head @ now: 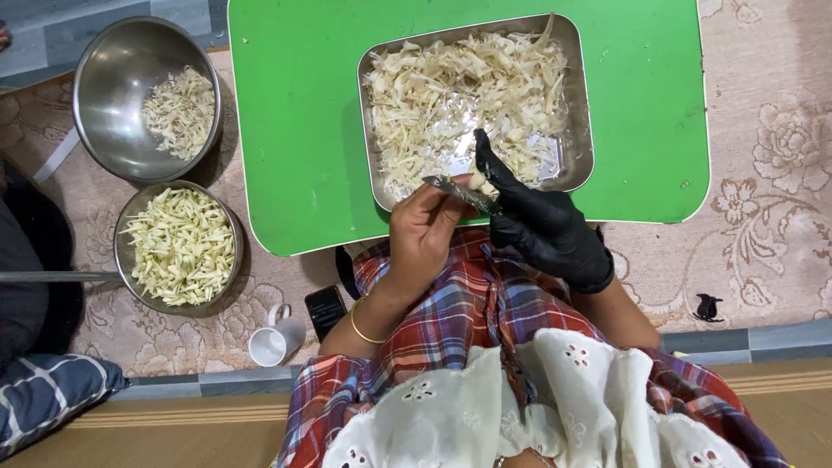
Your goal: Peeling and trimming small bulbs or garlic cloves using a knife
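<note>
Two hands meet just at the near rim of a rectangular steel tray [579, 104]. The left hand [422, 234], bare and wearing a gold bangle [362, 328] at the wrist, is closed around the handle of a small knife [461, 192], its blade pointing toward the other hand. The right hand [542, 227], in a black glove, is curled shut on a small pale piece of vegetable [479, 181], pinched against the blade, with the forefinger stretched up over the tray. Both wrists rest above a lap covered in red and blue plaid cloth [468, 303].

The tray is spread with pale shredded peelings and strips, thinner in the middle where bare metal shows. It sits on a low green desk [295, 130] standing on a patterned beige floor covering.

Left of the desk, a round steel bowl [113, 52] holds a small heap of whitish cut pieces. Just below it, a steel pan [130, 208] with a long handle is filled with yellowish slivers. Near the person's knee lie a dark phone [326, 310] and a white mug [276, 340] tipped on its side.
</note>
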